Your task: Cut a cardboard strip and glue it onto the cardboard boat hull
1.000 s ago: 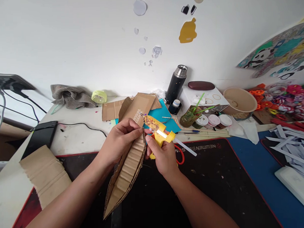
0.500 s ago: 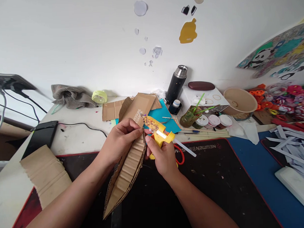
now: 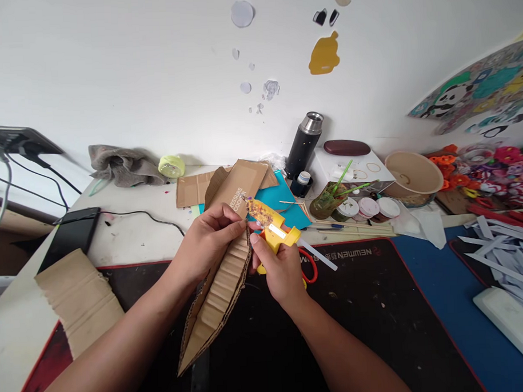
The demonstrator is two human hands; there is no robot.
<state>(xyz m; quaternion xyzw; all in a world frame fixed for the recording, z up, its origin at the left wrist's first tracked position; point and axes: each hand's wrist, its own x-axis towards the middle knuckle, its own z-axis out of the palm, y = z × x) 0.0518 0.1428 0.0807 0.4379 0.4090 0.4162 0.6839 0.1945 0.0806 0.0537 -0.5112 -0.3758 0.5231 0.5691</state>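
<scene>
My left hand point(image 3: 211, 238) pinches the upper end of a folded, pointed piece of cardboard point(image 3: 220, 297), whose tip slants down toward me above the dark mat. My right hand point(image 3: 281, 269) is wrapped round a yellow hot glue gun point(image 3: 273, 227) with a glue stick point(image 3: 319, 254) poking out of its back. The gun's stained nozzle end points up and left, close to the cardboard's top edge and my left fingertips. Whether the nozzle touches the cardboard is hard to see. Partly hidden behind my right hand lie red-handled scissors point(image 3: 310, 266).
A black desk mat point(image 3: 355, 318) covers the front of the table. Cardboard scraps point(image 3: 78, 297) lie at left, with printed cardboard point(image 3: 239, 188) and blue sheet point(image 3: 270, 198) behind my hands. Beyond are a black thermos point(image 3: 303, 146), paint jars point(image 3: 367, 208) and a beige bowl point(image 3: 415, 173).
</scene>
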